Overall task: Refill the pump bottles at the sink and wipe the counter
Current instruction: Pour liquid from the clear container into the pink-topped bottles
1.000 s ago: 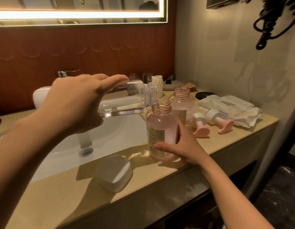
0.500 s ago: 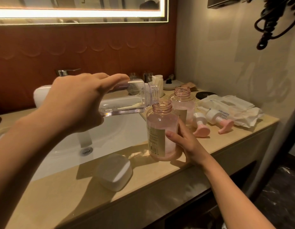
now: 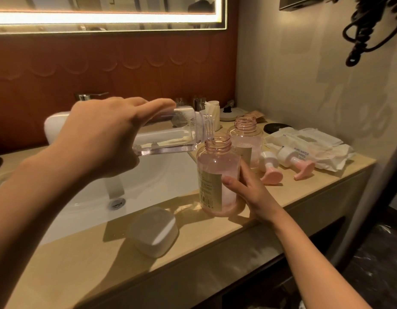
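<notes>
Over the last second my right hand (image 3: 253, 192) slid up the pink bottle (image 3: 215, 166) and now curls round its side, near the counter's (image 3: 215, 237) front edge. My left hand (image 3: 99, 137) grips the tilted clear bottle (image 3: 170, 139), mouth at the pink neck. I judge it steadied for pouring. The pack (image 3: 304, 150) reads "PURE WATER WIPES"; the bottle label is illegible.

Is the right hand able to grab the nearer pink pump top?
Probably yes: the pump top lies right beside the right hand, nothing between. But that hand grips the front pink bottle and must let go first.
</notes>
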